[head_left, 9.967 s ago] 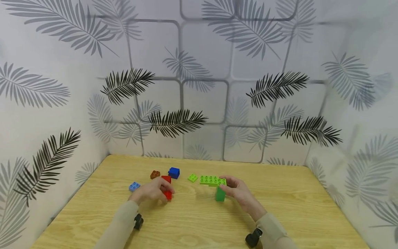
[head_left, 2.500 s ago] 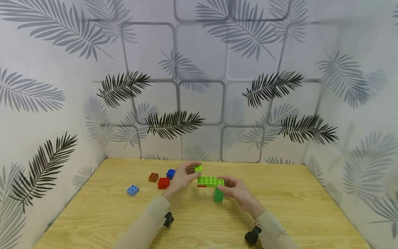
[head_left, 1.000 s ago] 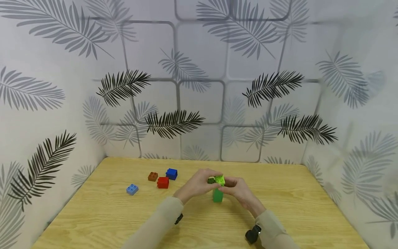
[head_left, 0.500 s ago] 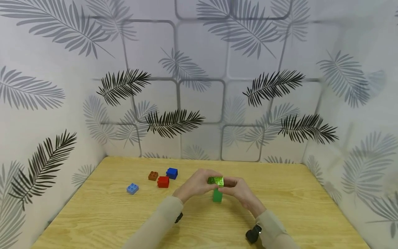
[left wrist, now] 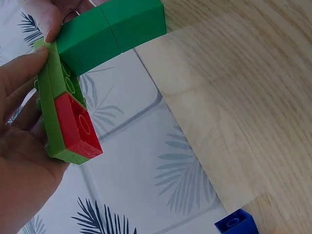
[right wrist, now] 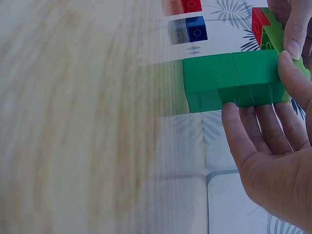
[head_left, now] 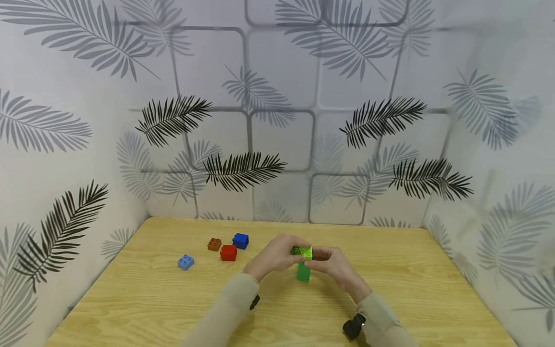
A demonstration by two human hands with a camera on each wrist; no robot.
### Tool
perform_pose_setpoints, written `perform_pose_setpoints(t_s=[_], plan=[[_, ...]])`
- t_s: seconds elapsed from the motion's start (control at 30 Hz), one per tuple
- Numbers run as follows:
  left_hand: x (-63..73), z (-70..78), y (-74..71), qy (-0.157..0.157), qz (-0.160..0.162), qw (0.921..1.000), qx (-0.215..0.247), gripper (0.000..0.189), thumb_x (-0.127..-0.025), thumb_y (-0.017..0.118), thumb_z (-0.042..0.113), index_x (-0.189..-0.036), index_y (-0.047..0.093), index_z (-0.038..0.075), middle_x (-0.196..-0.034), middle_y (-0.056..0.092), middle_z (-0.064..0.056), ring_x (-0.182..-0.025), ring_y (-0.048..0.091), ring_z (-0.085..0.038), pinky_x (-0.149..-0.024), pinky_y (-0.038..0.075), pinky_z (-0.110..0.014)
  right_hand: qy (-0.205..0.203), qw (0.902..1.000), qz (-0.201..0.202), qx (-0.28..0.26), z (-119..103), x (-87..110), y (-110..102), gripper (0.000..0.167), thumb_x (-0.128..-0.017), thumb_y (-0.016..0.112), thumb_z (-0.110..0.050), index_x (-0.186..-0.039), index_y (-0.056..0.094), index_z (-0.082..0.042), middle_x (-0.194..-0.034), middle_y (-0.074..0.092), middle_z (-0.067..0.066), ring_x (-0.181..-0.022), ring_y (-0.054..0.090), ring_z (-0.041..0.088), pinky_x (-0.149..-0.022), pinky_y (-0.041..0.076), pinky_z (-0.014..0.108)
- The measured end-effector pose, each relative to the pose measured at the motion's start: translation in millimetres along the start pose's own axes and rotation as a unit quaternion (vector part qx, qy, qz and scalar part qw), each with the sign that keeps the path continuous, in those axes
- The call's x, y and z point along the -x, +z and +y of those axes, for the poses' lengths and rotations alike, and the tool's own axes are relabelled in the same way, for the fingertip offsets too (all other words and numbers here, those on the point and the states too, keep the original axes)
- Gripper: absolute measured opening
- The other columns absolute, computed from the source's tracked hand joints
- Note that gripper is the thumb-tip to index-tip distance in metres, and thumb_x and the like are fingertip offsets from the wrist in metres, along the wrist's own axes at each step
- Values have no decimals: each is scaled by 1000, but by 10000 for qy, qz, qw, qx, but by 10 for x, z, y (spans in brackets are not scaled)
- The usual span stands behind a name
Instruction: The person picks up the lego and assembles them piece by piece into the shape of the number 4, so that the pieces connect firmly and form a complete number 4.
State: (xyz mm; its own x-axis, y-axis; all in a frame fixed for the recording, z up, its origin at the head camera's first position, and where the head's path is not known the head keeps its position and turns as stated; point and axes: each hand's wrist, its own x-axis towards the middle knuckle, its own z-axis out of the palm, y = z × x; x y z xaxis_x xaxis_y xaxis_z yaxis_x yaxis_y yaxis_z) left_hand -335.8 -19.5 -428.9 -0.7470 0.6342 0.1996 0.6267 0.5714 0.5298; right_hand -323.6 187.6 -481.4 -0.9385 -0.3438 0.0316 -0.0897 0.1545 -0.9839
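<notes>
Both hands meet at a joined toy-brick build in the head view. My left hand (head_left: 275, 256) grips its light green top (head_left: 306, 252) between thumb and fingers. My right hand (head_left: 335, 267) holds the same build from the right, thumb and fingers around its upper part. Two dark green bricks (left wrist: 112, 29) hang in a column below the light green layer. The left wrist view shows a red brick (left wrist: 78, 126) fixed under the other end of the long light green brick (left wrist: 53, 117). The left hand's fingers cover most of the studs.
Loose bricks lie on the wooden table (head_left: 130, 289) to the left: a light blue one (head_left: 186, 262), a brown one (head_left: 214, 244), a red one (head_left: 228, 253) and a dark blue one (head_left: 240, 241). A patterned cloth wall stands behind the table.
The left hand left the red brick, picked up the small light green brick and brought it right onto the build's top. Over the last second both hands stay nearly still there.
</notes>
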Motion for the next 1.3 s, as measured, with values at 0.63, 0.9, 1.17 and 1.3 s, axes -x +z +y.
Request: perform_pose_setpoints(t_s=[0.63, 0.9, 1.17, 1.3], plan=[[7, -56, -29, -515, -167, 9973, 503, 38, -90, 73, 22, -128, 68, 20, -106, 62, 7, -86, 55, -6, -75, 48, -22, -7, 9998, -49, -214, 10, 18, 11, 56, -88, 74, -20, -136, 53, 1, -131, 61, 17, -113, 62, 19, -98, 51, 38], [24, -81, -15, -344, 125, 9984, 440, 37, -88, 75, 26, -124, 70, 22, -105, 65, 8, -87, 56, -6, -75, 48, -23, -33, 9994, -35, -353, 11, 25, -6, 54, -91, 71, -23, -139, 52, -5, -135, 58, 15, -119, 59, 22, -102, 48, 42], [65, -151, 14, -96, 386, 9954, 867, 35, -86, 76, 28, -120, 72, 18, -114, 71, 5, -101, 63, -8, -87, 52, -26, -43, 9995, 22, -298, -31, 25, 31, 53, -92, 71, -25, -137, 53, -5, -134, 58, 15, -118, 59, 22, -105, 44, 48], [91, -223, 35, -77, 400, 9921, 1189, 38, -85, 77, 28, -122, 70, 19, -117, 70, 5, -102, 63, -9, -89, 52, -28, -74, 9995, -89, -297, -44, 27, 31, 51, -93, 68, -25, -138, 52, -4, -136, 57, 14, -119, 58, 22, -106, 44, 47]])
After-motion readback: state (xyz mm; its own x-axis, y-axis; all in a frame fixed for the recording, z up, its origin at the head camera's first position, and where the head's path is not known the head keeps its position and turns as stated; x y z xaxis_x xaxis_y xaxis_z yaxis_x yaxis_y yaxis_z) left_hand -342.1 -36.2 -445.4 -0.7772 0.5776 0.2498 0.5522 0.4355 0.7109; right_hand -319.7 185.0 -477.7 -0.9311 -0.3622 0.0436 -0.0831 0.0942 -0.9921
